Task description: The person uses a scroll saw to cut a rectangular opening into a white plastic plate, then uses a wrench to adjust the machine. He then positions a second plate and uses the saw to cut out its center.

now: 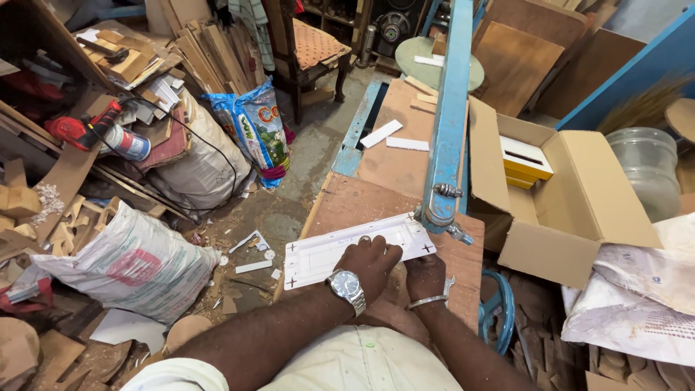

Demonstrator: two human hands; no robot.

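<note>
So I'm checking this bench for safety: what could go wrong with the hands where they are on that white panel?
Both the left hand and right hand press the white panel close to the blue saw arm; a slip could bring fingers to its lower end. The panel overhangs the wooden table at its left end, so it might tip. The wristwatch and bangle could snag.

Even, soft daylight; sharp centre, bent edges.
Light is brightest on the concrete floor (318, 156) beyond the white panel (358, 248), with dim shade left of it among the wood scraps. Shadows under the panel are faint. No glare. Wide-lens distortion curves the frame edges; the far corners look slightly soft.
</note>
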